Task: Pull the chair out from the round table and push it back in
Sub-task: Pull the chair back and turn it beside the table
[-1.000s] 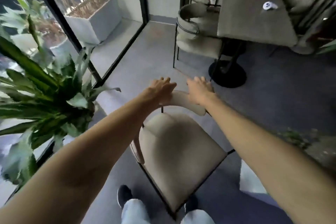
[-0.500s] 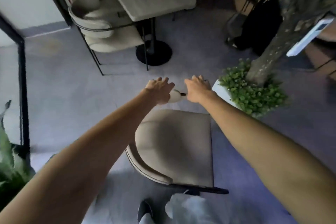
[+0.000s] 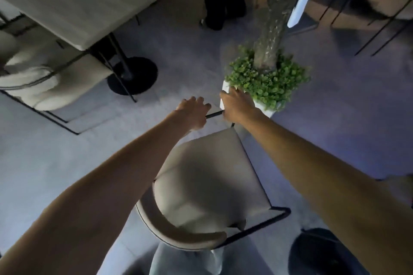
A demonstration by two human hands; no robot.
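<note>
Both closed on the chair (image 3: 207, 176) frame bar: left hand (image 3: 193, 111), right hand (image 3: 237, 105). Seat just below hands, planter (image 3: 266, 80) touching beyond right hand; risks knocking it.

Your left hand (image 3: 194, 112) and right hand (image 3: 236, 106) cover the far edge of the beige cushioned chair with black metal frame (image 3: 207, 181); grip contact cannot be confirmed. The grey rectangular worktop (image 3: 67, 6) is cut off at the top-left edge.

Head-worn view, seemingly steeply downward.
</note>
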